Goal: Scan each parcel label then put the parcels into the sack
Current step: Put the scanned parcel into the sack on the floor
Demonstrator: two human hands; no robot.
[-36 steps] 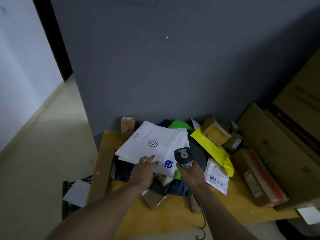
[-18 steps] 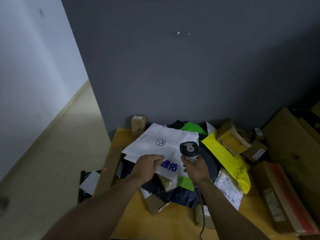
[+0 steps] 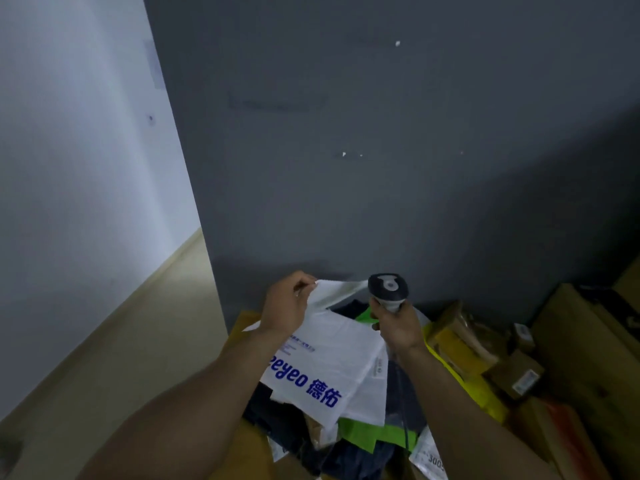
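Note:
My left hand (image 3: 287, 304) pinches the top edge of a white plastic mailer parcel (image 3: 332, 362) with blue lettering and holds it lifted above the pile, hanging down toward me. My right hand (image 3: 398, 323) grips the handle of a grey barcode scanner (image 3: 388, 289), held upright just right of the parcel's top edge. Its cable (image 3: 403, 420) runs down along my forearm. Under the lifted parcel lie a green bag (image 3: 374, 434) and dark parcels (image 3: 277, 407). No sack can be made out.
A yellow mailer (image 3: 474, 386) and several small cardboard boxes (image 3: 460, 337) lie on the table to the right, with large cartons (image 3: 588, 341) beyond them. A grey wall (image 3: 381, 168) stands close behind the pile. Beige floor (image 3: 121, 358) lies to the left.
My left hand has taken hold of the white parcel's edge and lifted it off the pile. The scanner in my right hand rose with it. The view has tilted up and moved closer.

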